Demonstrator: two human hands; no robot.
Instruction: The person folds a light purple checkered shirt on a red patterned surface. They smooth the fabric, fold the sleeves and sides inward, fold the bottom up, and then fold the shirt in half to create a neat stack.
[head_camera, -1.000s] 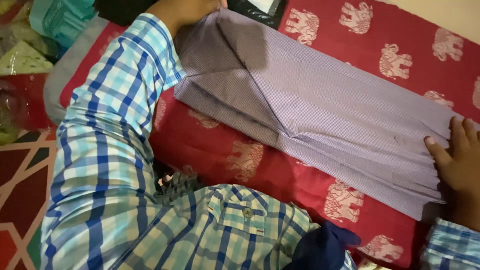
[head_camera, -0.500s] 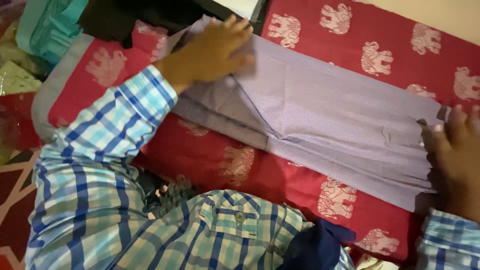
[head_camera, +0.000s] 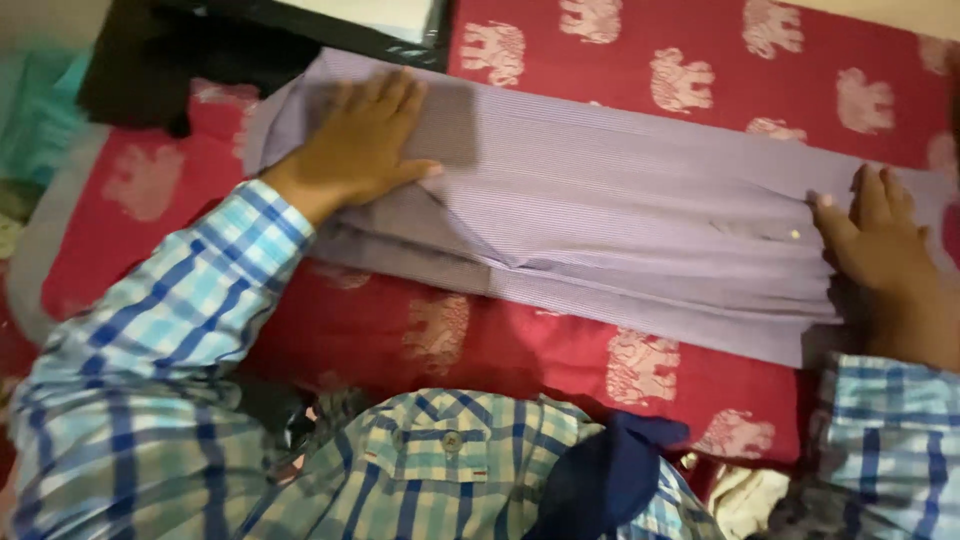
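Flat and open, the left hand (head_camera: 365, 145) presses one end of a folded lilac striped garment (head_camera: 620, 220) lying across a red elephant-print bedspread (head_camera: 700, 70); the right hand (head_camera: 880, 245), fingers spread, presses the other end.

One folded lilac garment (head_camera: 620, 220); two hands; one red elephant-print bedspread (head_camera: 560, 350); one dark blue cloth (head_camera: 605, 475).

Left hand (head_camera: 360, 145): formerly past the far end of the lilac folded cloth (head_camera: 620, 220), now flat upon it, palm down, fingers spread. Right hand (head_camera: 880, 250): formerly at the cloth's near edge, now further onto it.
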